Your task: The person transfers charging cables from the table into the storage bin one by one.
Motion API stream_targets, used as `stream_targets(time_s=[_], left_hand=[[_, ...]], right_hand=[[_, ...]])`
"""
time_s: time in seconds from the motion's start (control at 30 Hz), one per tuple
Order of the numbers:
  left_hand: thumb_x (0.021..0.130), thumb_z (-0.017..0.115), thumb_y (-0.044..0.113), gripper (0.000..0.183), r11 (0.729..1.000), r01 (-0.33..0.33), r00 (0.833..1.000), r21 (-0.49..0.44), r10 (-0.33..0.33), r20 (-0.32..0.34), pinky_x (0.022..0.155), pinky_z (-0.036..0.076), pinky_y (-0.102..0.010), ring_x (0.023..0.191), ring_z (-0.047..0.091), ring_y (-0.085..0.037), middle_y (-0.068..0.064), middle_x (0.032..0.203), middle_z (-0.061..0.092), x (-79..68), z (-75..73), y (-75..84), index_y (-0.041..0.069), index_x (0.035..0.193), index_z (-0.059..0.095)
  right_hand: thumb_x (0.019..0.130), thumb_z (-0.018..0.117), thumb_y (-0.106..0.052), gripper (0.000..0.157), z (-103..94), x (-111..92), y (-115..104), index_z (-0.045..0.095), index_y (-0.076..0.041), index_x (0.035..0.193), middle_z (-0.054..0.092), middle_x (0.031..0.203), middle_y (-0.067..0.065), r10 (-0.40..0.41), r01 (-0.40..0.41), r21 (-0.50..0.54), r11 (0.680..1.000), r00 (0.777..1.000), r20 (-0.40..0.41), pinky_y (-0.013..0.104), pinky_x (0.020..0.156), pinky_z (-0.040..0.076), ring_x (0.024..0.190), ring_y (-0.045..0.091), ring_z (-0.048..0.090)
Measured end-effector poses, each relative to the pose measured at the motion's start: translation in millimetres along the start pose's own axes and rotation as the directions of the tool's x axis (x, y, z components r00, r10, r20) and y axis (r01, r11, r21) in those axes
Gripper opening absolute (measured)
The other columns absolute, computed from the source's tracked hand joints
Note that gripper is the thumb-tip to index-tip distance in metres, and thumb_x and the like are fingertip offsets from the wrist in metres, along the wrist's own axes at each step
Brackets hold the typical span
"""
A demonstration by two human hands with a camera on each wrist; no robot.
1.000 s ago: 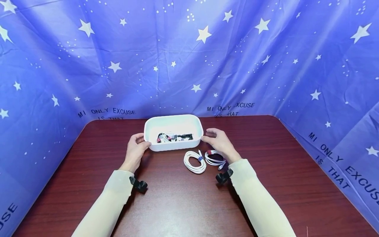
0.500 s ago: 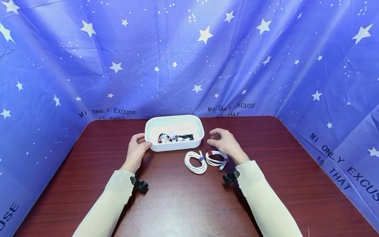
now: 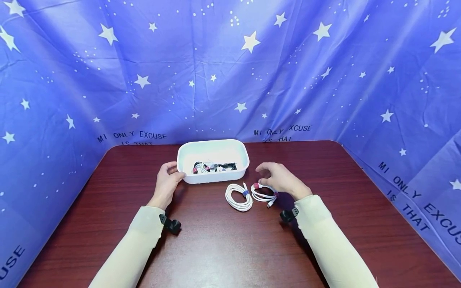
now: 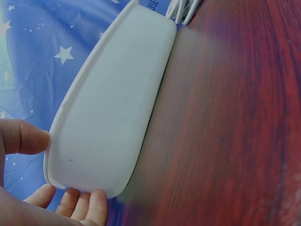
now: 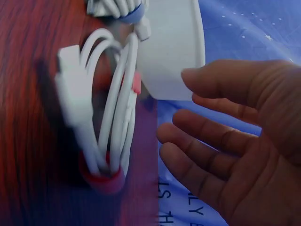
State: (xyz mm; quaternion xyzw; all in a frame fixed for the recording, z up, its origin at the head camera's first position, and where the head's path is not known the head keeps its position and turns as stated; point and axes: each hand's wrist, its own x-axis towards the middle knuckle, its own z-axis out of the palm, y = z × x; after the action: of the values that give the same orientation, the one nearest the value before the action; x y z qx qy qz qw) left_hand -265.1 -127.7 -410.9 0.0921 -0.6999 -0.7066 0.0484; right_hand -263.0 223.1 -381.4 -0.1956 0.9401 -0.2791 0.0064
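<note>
A white plastic storage bin (image 3: 216, 176) stands toward the back of the table with several bundled cables (image 3: 212, 167) inside. At its left end my left hand (image 3: 167, 186) holds the corner, thumb on the rim and fingers against the end wall, as the left wrist view shows. My right hand (image 3: 282, 179) hovers with loosely bent fingers, nothing in it, just behind a coiled white cable with red ties (image 3: 264, 194). The right wrist view shows that white cable (image 5: 113, 103) beside the fingers, apart from them. Left of it lies another coiled white cable with a blue tie (image 3: 239, 198).
The dark red wooden table (image 3: 223, 248) reaches back to a blue star-printed curtain (image 3: 223, 72), which also hangs along both sides. A black wrist camera (image 3: 171, 224) sits on the left sleeve and another camera (image 3: 289, 215) on the right.
My right hand has left the bin's right end and moved right and slightly toward me, over the red-tied cable. My left hand stays on the bin's left corner.
</note>
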Motion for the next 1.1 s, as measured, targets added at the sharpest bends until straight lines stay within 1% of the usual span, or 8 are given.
stream_targets(time_s=[0.1,0.3,0.5,0.63,0.73,0.9,1.03,1.1], left_hand=[[0.079,0.059,-0.006,0.058,1.000,0.000,1.000,0.007,0.000,-0.002,0.086,0.047,-0.032,0.100,0.049,-0.021,-0.022,0.126,0.048,-1.0,0.8,0.8,-0.004,0.133,0.039],[0.078,0.060,-0.005,0.059,1.000,0.004,1.000,0.014,-0.004,-0.009,0.091,0.046,-0.038,0.102,0.049,-0.022,-0.021,0.127,0.048,-1.4,0.5,0.2,-0.003,0.133,0.040],[0.077,0.060,-0.005,0.060,1.000,0.000,1.000,0.014,0.000,-0.008,0.089,0.047,-0.037,0.100,0.049,-0.022,-0.022,0.126,0.048,-0.1,0.7,-0.4,-0.003,0.133,0.040],[0.077,0.060,-0.006,0.059,1.000,-0.003,1.000,0.019,0.003,-0.010,0.088,0.047,-0.035,0.099,0.050,-0.022,-0.022,0.125,0.049,0.1,1.0,-1.1,-0.002,0.132,0.041],[0.077,0.060,-0.006,0.058,1.000,-0.003,1.000,0.019,0.004,-0.010,0.088,0.047,-0.034,0.101,0.050,-0.022,-0.021,0.126,0.050,0.2,0.9,-2.0,-0.001,0.132,0.041],[0.076,0.060,-0.006,0.059,1.000,-0.014,1.000,0.013,0.014,-0.008,0.091,0.047,-0.038,0.103,0.050,-0.023,-0.022,0.126,0.049,-0.2,0.9,-1.7,-0.003,0.132,0.041],[0.076,0.059,-0.006,0.060,1.000,-0.019,1.000,0.011,0.019,-0.004,0.091,0.047,-0.039,0.103,0.049,-0.023,-0.022,0.126,0.048,0.4,0.9,-1.8,-0.004,0.133,0.040],[0.077,0.059,-0.006,0.059,1.000,-0.016,1.000,0.011,0.016,-0.005,0.088,0.048,-0.035,0.103,0.049,-0.023,-0.021,0.126,0.049,0.6,0.6,-1.9,-0.003,0.133,0.040]], right_hand=[[0.080,0.069,-0.006,0.034,-2.3,0,3,0.064,-0.001,0.114,0.067,0.104,0.012,-0.035,0.036,-0.050,0.998,0.999,0.031,0.039,0.081,0.049,0.090,0.022,0.062],[0.077,0.070,-0.005,0.031,-5.6,1,9,0.066,-0.003,0.108,0.067,0.095,0.008,-0.071,0.083,-0.155,0.985,0.994,0.082,0.038,0.077,0.050,0.084,0.019,0.061],[0.076,0.070,-0.005,0.029,-8.0,2,14,0.068,-0.004,0.105,0.066,0.097,0.007,-0.087,0.113,-0.230,0.967,0.989,0.120,0.039,0.080,0.049,0.084,0.019,0.061],[0.077,0.071,-0.008,0.028,-8.3,1,15,0.068,-0.006,0.104,0.065,0.100,0.006,-0.096,0.133,-0.275,0.952,0.985,0.145,0.040,0.085,0.048,0.090,0.022,0.060],[0.077,0.071,-0.010,0.027,-7.6,-1,16,0.068,-0.007,0.104,0.065,0.101,0.006,-0.101,0.145,-0.295,0.944,0.982,0.158,0.042,0.088,0.046,0.096,0.024,0.059],[0.079,0.071,-0.010,0.027,-5.9,-3,18,0.067,-0.007,0.106,0.065,0.102,0.006,-0.104,0.156,-0.310,0.938,0.979,0.176,0.043,0.089,0.046,0.097,0.025,0.059],[0.080,0.071,-0.010,0.026,-4.2,-4,21,0.067,-0.008,0.105,0.064,0.095,0.004,-0.107,0.161,-0.311,0.937,0.977,0.185,0.042,0.083,0.047,0.090,0.022,0.058],[0.081,0.071,-0.010,0.023,-2.9,-3,22,0.067,-0.009,0.104,0.063,0.089,0.002,-0.104,0.158,-0.305,0.939,0.977,0.185,0.040,0.080,0.046,0.086,0.020,0.057]])
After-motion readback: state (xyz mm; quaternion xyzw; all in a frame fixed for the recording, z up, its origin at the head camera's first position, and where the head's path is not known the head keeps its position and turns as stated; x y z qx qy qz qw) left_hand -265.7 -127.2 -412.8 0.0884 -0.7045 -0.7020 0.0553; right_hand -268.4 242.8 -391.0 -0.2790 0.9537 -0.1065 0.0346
